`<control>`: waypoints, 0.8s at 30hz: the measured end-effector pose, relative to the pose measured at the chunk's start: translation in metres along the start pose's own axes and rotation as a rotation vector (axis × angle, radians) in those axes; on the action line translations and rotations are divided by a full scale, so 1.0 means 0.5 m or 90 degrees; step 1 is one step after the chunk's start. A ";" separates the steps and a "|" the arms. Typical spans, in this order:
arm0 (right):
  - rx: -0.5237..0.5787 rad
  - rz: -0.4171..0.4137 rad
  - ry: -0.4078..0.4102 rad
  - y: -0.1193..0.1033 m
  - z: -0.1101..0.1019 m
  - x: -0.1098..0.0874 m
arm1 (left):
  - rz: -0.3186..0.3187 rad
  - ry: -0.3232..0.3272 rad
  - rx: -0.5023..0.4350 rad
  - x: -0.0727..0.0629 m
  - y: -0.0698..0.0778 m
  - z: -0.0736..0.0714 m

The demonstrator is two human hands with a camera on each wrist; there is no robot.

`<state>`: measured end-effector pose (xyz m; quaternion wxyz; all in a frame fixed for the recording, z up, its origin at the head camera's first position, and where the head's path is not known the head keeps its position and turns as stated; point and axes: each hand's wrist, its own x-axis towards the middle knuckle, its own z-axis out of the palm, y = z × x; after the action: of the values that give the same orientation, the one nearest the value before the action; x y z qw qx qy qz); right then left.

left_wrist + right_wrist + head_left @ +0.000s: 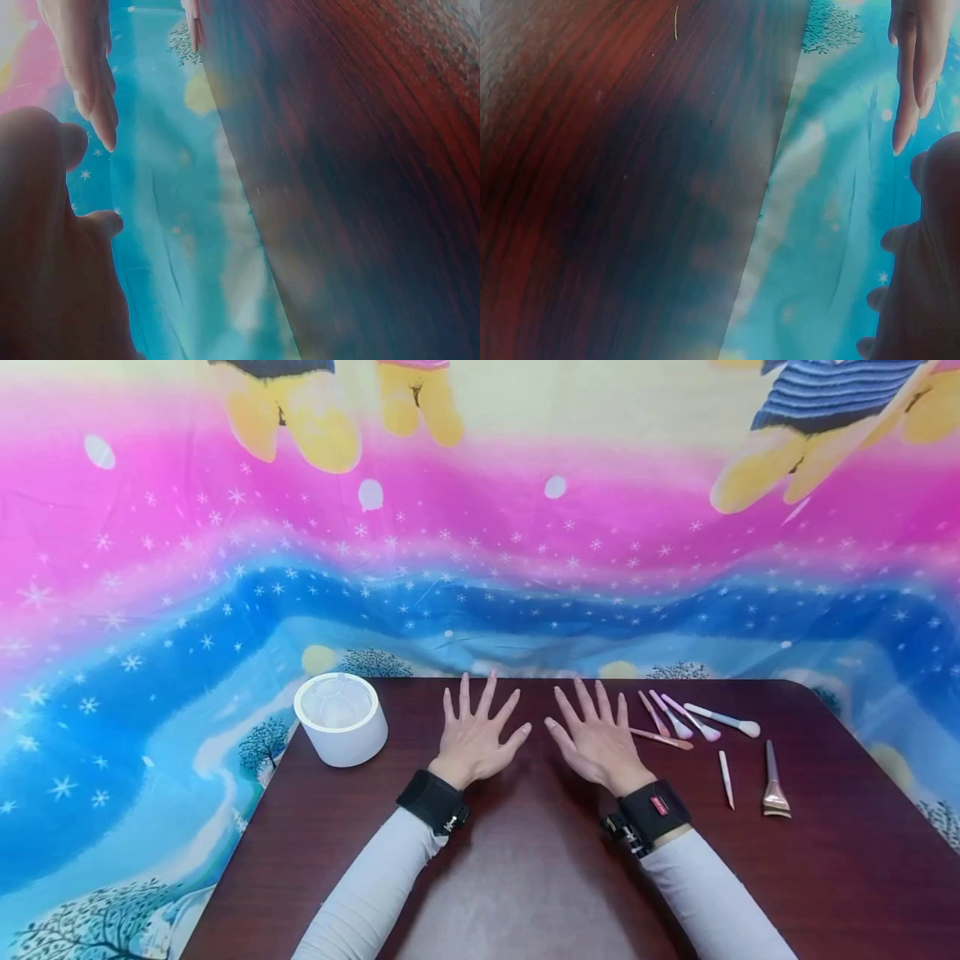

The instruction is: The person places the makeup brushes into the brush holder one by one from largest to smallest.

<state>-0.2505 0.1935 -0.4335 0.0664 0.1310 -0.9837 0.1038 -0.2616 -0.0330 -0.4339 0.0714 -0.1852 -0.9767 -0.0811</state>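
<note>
Both bare hands are held out above the dark table with palms down and fingers spread straight. The left hand holds nothing; to its left stands a white round tub with a translucent piece inside its rim. Just across from it, the right hand is likewise holding nothing, thumb pointing toward the other thumb. Nearest to the right fingers lies a slim rose-gold makeup brush. Beyond it are several pink-handled makeup brushes and a white-handled brush.
Farther right on the wooden table lie a short white pointed stick and a wide flat-headed makeup brush. A colourful printed cloth hangs behind the table's far edge. Each wrist wears a black strap with a small camera.
</note>
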 end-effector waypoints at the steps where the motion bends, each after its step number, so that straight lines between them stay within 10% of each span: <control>1: -0.003 0.000 0.001 0.000 0.000 0.000 | -0.002 -0.002 -0.001 0.000 -0.001 0.000; 15: -0.049 -0.014 0.045 0.051 -0.056 -0.022 | 0.029 -0.015 -0.054 -0.022 -0.049 -0.070; 24: -0.093 -0.026 0.087 0.187 -0.129 -0.093 | 0.062 0.106 -0.106 -0.083 -0.151 -0.185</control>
<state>-0.2248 0.3072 -0.3958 0.1451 0.1383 -0.9789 0.0394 -0.2415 -0.1338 -0.3608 0.1405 -0.2302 -0.9472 -0.1736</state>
